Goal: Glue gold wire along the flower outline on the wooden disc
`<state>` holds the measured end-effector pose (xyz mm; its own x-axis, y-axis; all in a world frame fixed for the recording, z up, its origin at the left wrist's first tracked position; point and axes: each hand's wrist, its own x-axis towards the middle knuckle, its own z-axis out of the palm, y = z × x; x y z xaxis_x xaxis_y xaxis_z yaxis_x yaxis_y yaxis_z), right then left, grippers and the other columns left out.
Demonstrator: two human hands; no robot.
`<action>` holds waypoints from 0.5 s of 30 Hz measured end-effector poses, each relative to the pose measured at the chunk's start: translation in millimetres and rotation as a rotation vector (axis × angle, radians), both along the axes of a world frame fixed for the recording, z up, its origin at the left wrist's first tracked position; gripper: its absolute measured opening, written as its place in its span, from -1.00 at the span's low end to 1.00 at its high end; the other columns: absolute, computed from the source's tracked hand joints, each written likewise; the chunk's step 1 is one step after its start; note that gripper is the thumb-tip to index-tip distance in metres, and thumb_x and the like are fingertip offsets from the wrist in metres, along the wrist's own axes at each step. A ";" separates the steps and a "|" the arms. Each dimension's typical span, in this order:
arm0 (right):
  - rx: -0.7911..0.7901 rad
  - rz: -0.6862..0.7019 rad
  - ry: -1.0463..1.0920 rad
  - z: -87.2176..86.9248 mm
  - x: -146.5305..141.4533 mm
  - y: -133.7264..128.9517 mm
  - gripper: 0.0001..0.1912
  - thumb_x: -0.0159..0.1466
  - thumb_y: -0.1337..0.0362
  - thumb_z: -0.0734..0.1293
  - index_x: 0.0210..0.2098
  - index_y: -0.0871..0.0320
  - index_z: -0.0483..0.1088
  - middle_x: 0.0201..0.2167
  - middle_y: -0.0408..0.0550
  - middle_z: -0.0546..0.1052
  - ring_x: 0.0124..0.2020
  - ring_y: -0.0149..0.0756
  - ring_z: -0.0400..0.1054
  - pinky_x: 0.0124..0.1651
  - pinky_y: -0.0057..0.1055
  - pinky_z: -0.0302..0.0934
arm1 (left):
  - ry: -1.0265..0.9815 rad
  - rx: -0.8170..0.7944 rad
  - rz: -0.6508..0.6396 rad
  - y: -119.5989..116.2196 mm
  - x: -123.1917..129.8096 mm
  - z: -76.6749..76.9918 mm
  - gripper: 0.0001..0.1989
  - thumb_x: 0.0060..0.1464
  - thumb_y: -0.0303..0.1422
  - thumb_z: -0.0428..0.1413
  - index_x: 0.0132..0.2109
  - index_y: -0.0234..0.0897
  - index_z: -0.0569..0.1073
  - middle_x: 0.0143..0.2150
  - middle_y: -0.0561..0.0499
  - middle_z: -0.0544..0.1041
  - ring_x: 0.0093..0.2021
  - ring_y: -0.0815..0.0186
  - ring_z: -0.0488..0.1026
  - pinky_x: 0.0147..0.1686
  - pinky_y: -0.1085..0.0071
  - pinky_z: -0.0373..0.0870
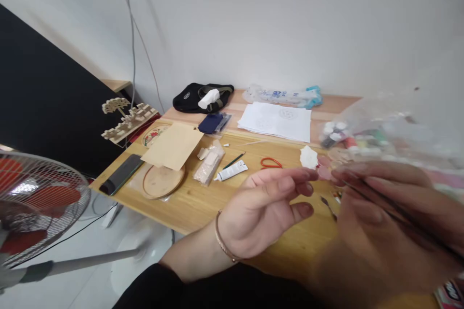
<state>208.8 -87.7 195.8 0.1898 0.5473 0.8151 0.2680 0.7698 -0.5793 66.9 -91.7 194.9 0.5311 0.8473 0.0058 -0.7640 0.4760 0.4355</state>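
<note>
My left hand is palm up over the wooden table, its fingers loosely curved and apart, with nothing resting on the palm. Its fingertips come close to a small pink petal-like piece; whether they touch it I cannot tell. Blurred by motion, my right hand is closed around dark slim tweezers, their tips pointing left toward that pink piece. Just beyond the left fingertips appears a white scalloped piece. A small dark tool lies on the table between the hands.
On the table lie orange-handled scissors, a white tube, a pencil, papers, a round wooden hoop and a black pouch. Clear bags of small bottles sit right; a fan stands left.
</note>
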 end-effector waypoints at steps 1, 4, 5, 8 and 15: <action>0.023 0.023 0.007 -0.3 1.1 1.3 -0.65 0.19 0.46 0.40 -0.14 -0.11 0.55 -0.28 -0.15 0.58 -0.29 -0.27 0.48 -0.30 -0.25 0.44 | 0.009 -0.007 0.003 -0.7 0.4 0.6 -0.84 -0.05 -0.34 0.38 -0.27 -0.25 0.64 -0.20 0.05 0.56 -0.23 0.49 0.42 -0.24 0.60 0.39; 0.154 0.149 -0.095 0.3 8.4 7.0 -0.61 0.15 0.53 0.40 -0.10 0.00 0.55 -0.25 -0.18 0.60 -0.23 -0.32 0.51 -0.28 -0.34 0.47 | 0.019 -0.023 0.012 -1.8 0.4 3.5 -0.86 -0.05 -0.36 0.38 -0.30 -0.27 0.63 -0.32 0.08 0.52 -0.26 0.51 0.43 -0.25 0.60 0.39; 0.188 0.191 -0.133 0.7 10.8 9.1 -0.59 0.14 0.55 0.40 -0.08 0.04 0.54 -0.23 -0.18 0.60 -0.21 -0.33 0.51 -0.22 -0.35 0.49 | 0.020 -0.031 0.014 -2.1 0.4 4.2 -0.86 -0.05 -0.36 0.38 -0.31 -0.27 0.63 -0.33 0.09 0.52 -0.27 0.51 0.42 -0.25 0.59 0.39; 0.242 0.250 -0.184 0.7 14.2 13.2 -0.56 0.11 0.63 0.39 -0.08 0.13 0.54 -0.17 -0.16 0.60 -0.15 -0.34 0.52 -0.03 -0.35 0.49 | 0.042 -0.067 0.008 -3.3 0.6 4.8 -0.81 -0.10 -0.32 0.41 -0.32 -0.30 0.62 -0.30 0.06 0.53 -0.30 0.52 0.41 -0.24 0.56 0.39; 0.161 0.232 -0.166 -4.1 11.4 8.3 -0.78 0.24 0.36 0.42 -0.10 0.06 0.54 -0.15 -0.21 0.61 -0.12 -0.47 0.51 0.12 -0.53 0.40 | 0.053 -0.048 0.005 -7.2 2.8 6.0 -0.83 -0.07 -0.31 0.39 -0.35 -0.31 0.62 -0.34 0.04 0.48 -0.34 0.52 0.36 -0.26 0.57 0.39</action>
<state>220.2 -79.4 191.7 -0.0672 0.4219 0.9042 0.1553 0.8996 -0.4082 69.7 -98.9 201.0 0.5251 0.8487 -0.0629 -0.7430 0.4932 0.4525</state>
